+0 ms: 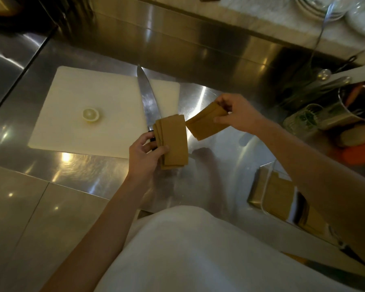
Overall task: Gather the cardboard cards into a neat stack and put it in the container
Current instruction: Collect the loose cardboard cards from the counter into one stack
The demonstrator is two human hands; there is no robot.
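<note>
My left hand [144,157] grips a fanned bunch of brown cardboard cards [174,140] above the steel counter, their edges uneven. My right hand [235,115] pinches a second, smaller bunch of cards [204,125] by its far end, held tilted just right of the first bunch, the two nearly touching. A clear plastic container [268,186] stands at the lower right under my right forearm, with more brown cards [279,199] inside it.
A white cutting board [89,102] lies to the left with a lemon half [90,114] on it. A large knife [149,98] rests along the board's right side. Metal cups with utensils [350,106] and orange carrots [358,152] crowd the right edge.
</note>
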